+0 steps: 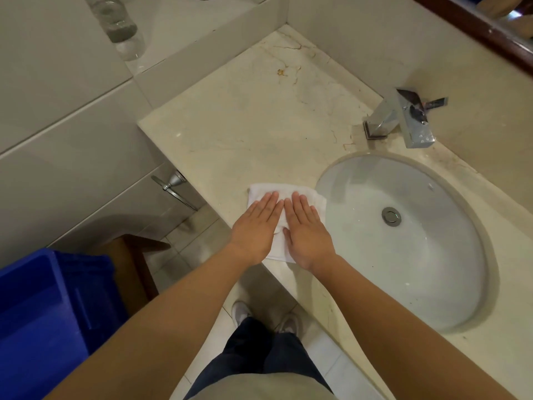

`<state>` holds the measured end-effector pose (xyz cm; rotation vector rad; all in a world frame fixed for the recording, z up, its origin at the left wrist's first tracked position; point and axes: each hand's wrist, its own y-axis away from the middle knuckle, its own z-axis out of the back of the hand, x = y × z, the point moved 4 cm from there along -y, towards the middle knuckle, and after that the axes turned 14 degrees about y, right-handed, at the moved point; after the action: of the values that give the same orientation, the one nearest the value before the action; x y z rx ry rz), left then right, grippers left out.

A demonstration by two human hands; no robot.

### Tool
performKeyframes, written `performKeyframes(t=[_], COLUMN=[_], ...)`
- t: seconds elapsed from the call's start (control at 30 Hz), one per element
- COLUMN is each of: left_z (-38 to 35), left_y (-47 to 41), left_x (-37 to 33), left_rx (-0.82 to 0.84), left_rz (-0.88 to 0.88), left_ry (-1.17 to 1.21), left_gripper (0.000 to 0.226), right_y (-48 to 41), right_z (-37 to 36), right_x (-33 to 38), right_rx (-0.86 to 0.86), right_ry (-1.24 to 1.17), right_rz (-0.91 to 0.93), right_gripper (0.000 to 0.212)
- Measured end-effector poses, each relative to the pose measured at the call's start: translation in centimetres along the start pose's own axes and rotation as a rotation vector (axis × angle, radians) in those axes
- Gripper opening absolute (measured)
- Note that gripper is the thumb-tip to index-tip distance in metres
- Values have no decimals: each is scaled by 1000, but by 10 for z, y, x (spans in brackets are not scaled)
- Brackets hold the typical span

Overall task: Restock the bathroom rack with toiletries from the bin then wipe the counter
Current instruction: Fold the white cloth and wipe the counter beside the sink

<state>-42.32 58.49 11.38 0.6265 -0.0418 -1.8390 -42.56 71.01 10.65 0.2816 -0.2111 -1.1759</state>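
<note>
Head view: a blue plastic bin [43,298] sits low at the left. The left hand [255,226] and right hand [305,232] press a folded white cloth [259,190] flat at the front edge of the cream marble surface [245,125], fingers [268,202] straight and close together. Wiping looks underway, with a brown stain [280,72] farther back not yet reached.

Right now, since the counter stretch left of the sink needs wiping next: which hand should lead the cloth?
Left, probably. The left hand lies flat on the cloth on the side of that open counter; the right hand, also flat on it, lies beside the sink.
</note>
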Motion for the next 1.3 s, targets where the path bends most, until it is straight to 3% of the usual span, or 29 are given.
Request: performKeyframes(t=[0.43, 1.1, 1.3], left_z=[17, 43, 58], left_y=[-44, -134, -165], left_x=[22, 38, 35], left_rx=[-54, 4, -78], left_rz=[-65, -238, -341], left_ry=[2, -31, -11], left_gripper=[63, 60, 61], right_y=[-42, -94, -117], right_z=[15, 34, 44], right_x=[-10, -42, -62], right_rx=[-4, -2, 12], right_ry=[-22, -141, -132], right_rz=[-44, -244, -290], right_gripper=[61, 61, 60])
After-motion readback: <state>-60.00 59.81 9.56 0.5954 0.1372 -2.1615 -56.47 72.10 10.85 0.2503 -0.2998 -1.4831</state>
